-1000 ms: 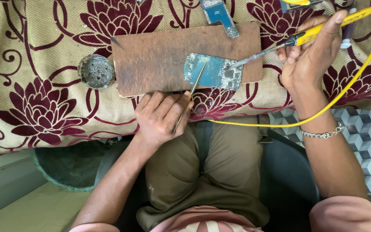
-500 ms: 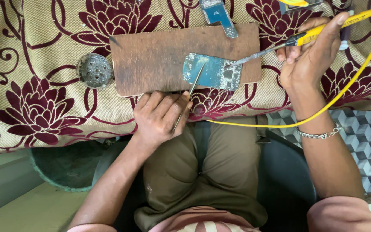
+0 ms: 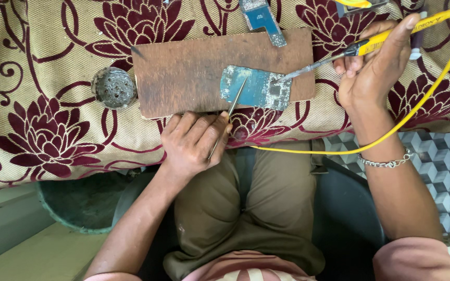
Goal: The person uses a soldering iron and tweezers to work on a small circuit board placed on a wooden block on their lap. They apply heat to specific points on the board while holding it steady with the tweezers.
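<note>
We note the blue-green circuit board (image 3: 256, 87) lying flat on the right part of a brown wooden board (image 3: 204, 70), its right end near that board's lower right edge. The metal tip of the yellow-handled soldering iron (image 3: 339, 53) touches the circuit board's right end; the right hand (image 3: 373, 65) is closed about the handle in a pen-like grip, forefinger laid along the top. The left hand (image 3: 194, 143) rests at the near edge of the wooden board, fingers curled shut around thin metal tweezers (image 3: 229, 113), whose points reach the left half of the circuit board (whether they pinch a part there is too small to tell). Against the pictures from a second ago we see almost no change: iron tip, tweezers and board sit in the same places, so we judge the joint is being held under heat, not moved on from. Outward: a yellow cord (image 3: 417, 109) loops from the handle down past the right wrist, which bears a metal bracelet (image 3: 389, 162); a round metal tin (image 3: 113, 87) sits just left of the wooden board; a second blue board (image 3: 262, 18) lies at the top edge; all on a floral maroon-and-beige cloth (image 3: 42, 119).
</note>
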{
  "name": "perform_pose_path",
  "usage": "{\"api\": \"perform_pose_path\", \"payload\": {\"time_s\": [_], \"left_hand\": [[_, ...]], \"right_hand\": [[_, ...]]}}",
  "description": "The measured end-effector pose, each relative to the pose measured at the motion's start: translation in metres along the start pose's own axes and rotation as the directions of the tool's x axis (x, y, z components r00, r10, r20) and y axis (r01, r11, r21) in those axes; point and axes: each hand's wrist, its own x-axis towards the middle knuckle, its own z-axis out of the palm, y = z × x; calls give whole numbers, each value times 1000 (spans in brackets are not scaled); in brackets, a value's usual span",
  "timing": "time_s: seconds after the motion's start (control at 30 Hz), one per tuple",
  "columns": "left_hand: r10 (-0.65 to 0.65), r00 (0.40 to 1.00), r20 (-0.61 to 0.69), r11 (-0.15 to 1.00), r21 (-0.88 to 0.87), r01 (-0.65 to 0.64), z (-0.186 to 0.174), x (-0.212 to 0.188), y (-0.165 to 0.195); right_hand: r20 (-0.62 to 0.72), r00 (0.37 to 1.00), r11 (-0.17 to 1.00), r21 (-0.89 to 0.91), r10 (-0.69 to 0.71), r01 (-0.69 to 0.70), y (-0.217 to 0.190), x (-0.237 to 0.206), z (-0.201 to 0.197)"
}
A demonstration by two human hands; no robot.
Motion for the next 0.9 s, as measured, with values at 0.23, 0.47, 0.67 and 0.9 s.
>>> {"api": "perform_pose_path", "payload": {"time_s": [0.23, 0.47, 0.67, 0.9], "left_hand": [[-3, 1000, -1, 1000, 2, 3, 0, 0, 0], [-3, 1000, 2, 1000, 6, 3, 1, 0, 0], [-1, 1000, 0, 1000, 2, 1, 1, 0, 0], [-2, 1000, 2, 1000, 13, 2, 0, 0, 1]], "right_hand": [[-50, 999, 1000, 1, -11, 11, 1, 0, 2], [-15, 999, 998, -32, -46, 45, 3, 0, 1], [-13, 999, 999, -33, -42, 42, 3, 0, 0], [-11, 999, 999, -30, -31, 30, 3, -1, -1]]}}
